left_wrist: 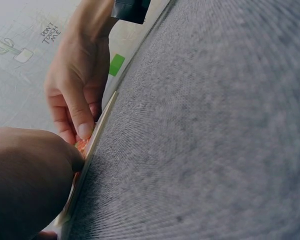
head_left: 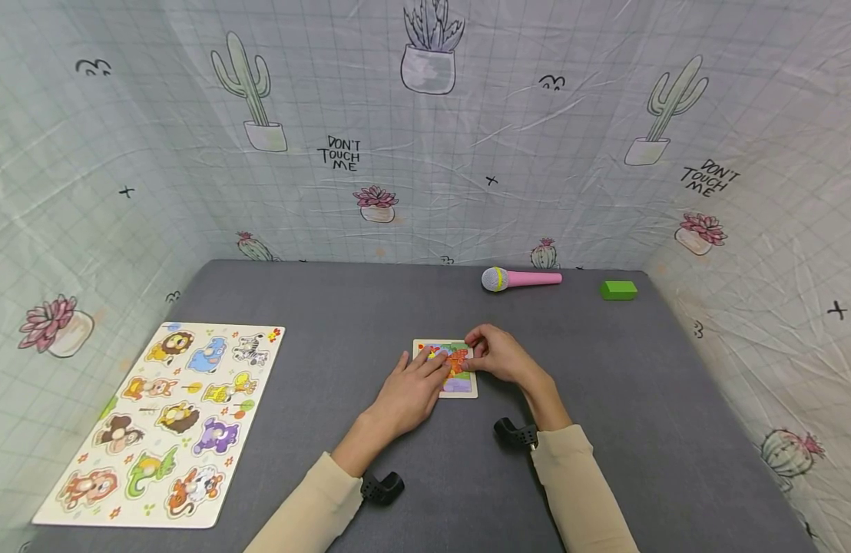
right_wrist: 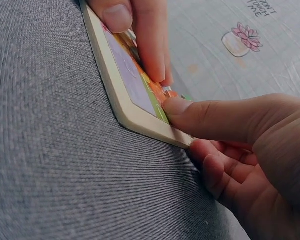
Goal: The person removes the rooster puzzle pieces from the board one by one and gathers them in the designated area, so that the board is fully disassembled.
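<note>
While a large white animal board (head_left: 159, 442) lies flat at the left of the grey counter (head_left: 342, 322), with a lion, a zebra and other animals across it, the left hand (head_left: 410, 390) rests well apart from it, further right. Its fingers are extended and pressed on the picture of a small puzzle (head_left: 460, 385), grasping nothing. That puzzle, a pale-framed square in orange, green and purple, lies on the counter near its middle, partly covered by the fingers. The right hand (head_left: 504, 357) grips its right edge, the thumb on the picture and the other fingers curled close against the side of the frame. Both arms wear beige sleeves (head_left: 571, 468) and black wrist devices (head_left: 382, 489). Beyond the right hand, near the counter's back edge, a pink toy microphone (head_left: 534, 279) lies on its side, its silver head pointing left. Rightmost on the counter sits a green block (head_left: 618, 290).
</note>
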Demonstrator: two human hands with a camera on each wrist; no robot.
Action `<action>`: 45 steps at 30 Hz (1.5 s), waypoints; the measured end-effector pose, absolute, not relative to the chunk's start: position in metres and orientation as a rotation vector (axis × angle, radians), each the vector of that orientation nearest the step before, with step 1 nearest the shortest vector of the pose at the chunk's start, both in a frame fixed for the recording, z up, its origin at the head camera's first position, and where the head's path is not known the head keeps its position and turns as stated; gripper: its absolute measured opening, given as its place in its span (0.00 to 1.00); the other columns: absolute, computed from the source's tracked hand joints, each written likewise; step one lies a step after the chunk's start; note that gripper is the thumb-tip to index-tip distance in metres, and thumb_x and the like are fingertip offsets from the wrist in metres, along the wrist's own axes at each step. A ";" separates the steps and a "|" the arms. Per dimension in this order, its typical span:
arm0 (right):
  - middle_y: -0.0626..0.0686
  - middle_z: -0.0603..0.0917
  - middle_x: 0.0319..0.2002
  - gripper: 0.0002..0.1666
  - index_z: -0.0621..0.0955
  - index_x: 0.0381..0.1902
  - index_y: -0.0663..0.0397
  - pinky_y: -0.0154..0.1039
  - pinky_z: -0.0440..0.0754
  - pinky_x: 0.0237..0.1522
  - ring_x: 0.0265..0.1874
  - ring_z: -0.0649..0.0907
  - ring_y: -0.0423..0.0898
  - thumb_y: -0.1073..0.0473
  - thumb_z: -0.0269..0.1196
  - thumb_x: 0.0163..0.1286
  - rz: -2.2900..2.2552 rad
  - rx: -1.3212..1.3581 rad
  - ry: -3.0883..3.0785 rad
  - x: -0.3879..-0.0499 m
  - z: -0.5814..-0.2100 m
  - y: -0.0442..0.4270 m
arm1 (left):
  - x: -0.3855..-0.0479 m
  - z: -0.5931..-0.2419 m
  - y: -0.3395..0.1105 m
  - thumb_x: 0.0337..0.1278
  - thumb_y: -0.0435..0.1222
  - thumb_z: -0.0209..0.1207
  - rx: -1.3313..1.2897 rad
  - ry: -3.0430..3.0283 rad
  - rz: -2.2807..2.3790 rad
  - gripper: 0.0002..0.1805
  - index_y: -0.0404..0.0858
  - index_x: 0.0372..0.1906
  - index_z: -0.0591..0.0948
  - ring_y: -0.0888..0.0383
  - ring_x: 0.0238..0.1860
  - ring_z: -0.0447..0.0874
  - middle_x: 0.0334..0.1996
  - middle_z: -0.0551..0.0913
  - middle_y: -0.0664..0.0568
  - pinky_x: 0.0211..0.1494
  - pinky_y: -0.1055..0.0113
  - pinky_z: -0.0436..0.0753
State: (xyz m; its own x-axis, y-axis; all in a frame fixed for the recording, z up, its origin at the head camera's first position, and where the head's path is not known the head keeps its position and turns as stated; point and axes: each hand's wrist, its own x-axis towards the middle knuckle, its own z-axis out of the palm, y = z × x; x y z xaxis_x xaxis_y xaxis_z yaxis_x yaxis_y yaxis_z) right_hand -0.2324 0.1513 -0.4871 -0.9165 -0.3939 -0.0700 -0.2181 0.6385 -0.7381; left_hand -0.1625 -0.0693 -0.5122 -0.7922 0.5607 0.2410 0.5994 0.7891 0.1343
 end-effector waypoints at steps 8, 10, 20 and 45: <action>0.52 0.81 0.29 0.22 0.80 0.48 0.62 0.33 0.75 0.29 0.27 0.77 0.41 0.60 0.74 0.60 -1.203 -0.476 2.621 -0.233 -0.489 0.151 | -0.162 -0.511 -0.069 0.72 0.42 0.55 -0.910 -2.803 -0.303 0.21 0.44 0.66 0.78 0.43 0.72 0.71 0.70 0.75 0.50 0.70 0.37 0.70; 0.52 0.82 0.30 0.18 0.81 0.47 0.60 0.33 0.75 0.31 0.28 0.78 0.41 0.58 0.72 0.63 -1.202 -0.463 2.657 -0.232 -0.490 0.150 | -0.162 -0.511 -0.069 0.73 0.41 0.54 -0.911 -2.804 -0.299 0.21 0.44 0.66 0.78 0.44 0.72 0.71 0.70 0.75 0.51 0.70 0.37 0.70; 0.53 0.85 0.30 0.10 0.83 0.42 0.59 0.32 0.77 0.31 0.28 0.79 0.39 0.59 0.68 0.66 -1.247 -0.384 2.766 -0.230 -0.494 0.145 | -0.162 -0.511 -0.069 0.73 0.41 0.54 -0.911 -2.805 -0.281 0.21 0.44 0.66 0.78 0.44 0.72 0.71 0.70 0.74 0.51 0.70 0.37 0.70; 0.51 0.82 0.32 0.13 0.82 0.47 0.60 0.31 0.75 0.29 0.26 0.77 0.40 0.63 0.69 0.65 -1.281 -0.644 2.665 -0.234 -0.497 0.150 | -0.162 -0.511 -0.070 0.72 0.42 0.55 -0.916 -2.789 -0.287 0.21 0.44 0.66 0.79 0.44 0.71 0.72 0.69 0.76 0.51 0.69 0.37 0.71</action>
State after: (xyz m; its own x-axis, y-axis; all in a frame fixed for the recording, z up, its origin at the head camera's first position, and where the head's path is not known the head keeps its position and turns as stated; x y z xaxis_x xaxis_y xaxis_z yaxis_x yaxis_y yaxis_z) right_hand -0.2336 0.1495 -0.4966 -0.9031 -0.4224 0.0779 -0.3247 0.5525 -0.7676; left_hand -0.1624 -0.0697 -0.5106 -0.7904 0.5634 0.2406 0.6006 0.7901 0.1229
